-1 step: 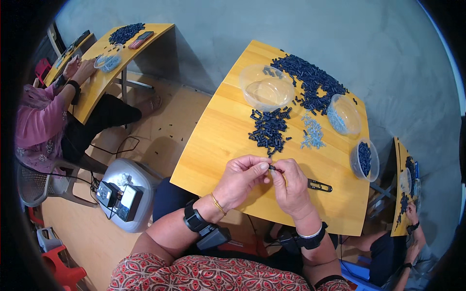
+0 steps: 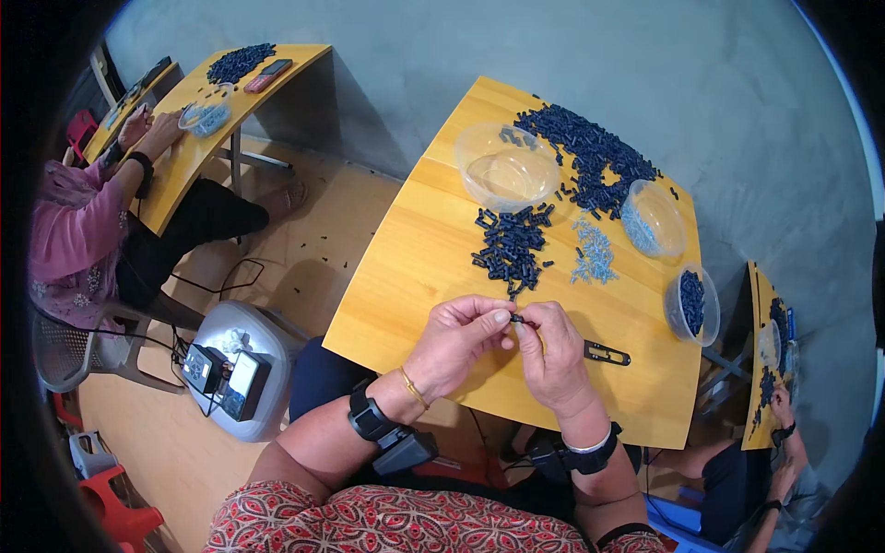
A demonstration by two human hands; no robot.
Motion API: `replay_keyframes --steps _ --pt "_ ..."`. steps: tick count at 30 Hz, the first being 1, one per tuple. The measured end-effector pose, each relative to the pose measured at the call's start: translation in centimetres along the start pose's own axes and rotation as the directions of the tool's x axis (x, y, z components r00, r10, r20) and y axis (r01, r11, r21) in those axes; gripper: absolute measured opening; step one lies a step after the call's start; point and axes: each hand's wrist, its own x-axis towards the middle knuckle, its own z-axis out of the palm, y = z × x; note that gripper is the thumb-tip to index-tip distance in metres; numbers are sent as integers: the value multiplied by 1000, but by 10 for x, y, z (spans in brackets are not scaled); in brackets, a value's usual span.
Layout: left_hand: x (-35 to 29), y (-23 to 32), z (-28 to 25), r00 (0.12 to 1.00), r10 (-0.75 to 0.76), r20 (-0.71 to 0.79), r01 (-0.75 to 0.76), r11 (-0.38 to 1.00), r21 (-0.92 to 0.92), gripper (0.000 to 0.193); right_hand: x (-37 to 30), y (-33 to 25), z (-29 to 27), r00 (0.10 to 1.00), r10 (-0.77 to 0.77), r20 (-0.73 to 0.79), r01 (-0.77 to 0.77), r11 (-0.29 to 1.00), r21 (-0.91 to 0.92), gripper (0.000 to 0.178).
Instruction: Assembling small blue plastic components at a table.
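Both hands meet over the near part of the yellow table (image 2: 396, 249). My left hand (image 2: 458, 336) pinches one end of a small black plastic piece (image 2: 522, 320), mostly covered by fingertips. On its other end, the fingers of my right hand (image 2: 553, 355) are closed. Just beyond the fingers lies a cluster of similar black pieces (image 2: 512, 249). A small pile of light blue-grey pieces (image 2: 595, 253) is to its right. Close beside my right hand rests a flat black slotted tool (image 2: 607, 353).
Farther back are a large black heap (image 2: 590, 152) and a clear bowl (image 2: 507, 189). Along the right edge stand a tub of blue-grey pieces (image 2: 654, 219) and a tub of black pieces (image 2: 691, 302). Other people work at tables left and right; a grey stool (image 2: 244, 369) holds electronic boxes.
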Motion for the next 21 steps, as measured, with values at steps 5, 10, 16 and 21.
replay_keyframes --steps 5,10,16,21 --pt "0 2 2 999 -51 8 51 999 -9 15 0 3 -4 1000 11 15 -11 1000 -18 11" --pt "-1 2 2 996 -81 -34 82 996 41 14 -2 6 -4 1000 -24 12 24 999 -36 11" --pt "-2 2 2 994 -103 -42 106 991 83 14 -3 6 -4 1000 12 14 -11 999 -39 11" --pt "0 4 2 989 -146 -19 146 989 -9 12 -2 7 -5 999 36 5 -36 999 35 9"
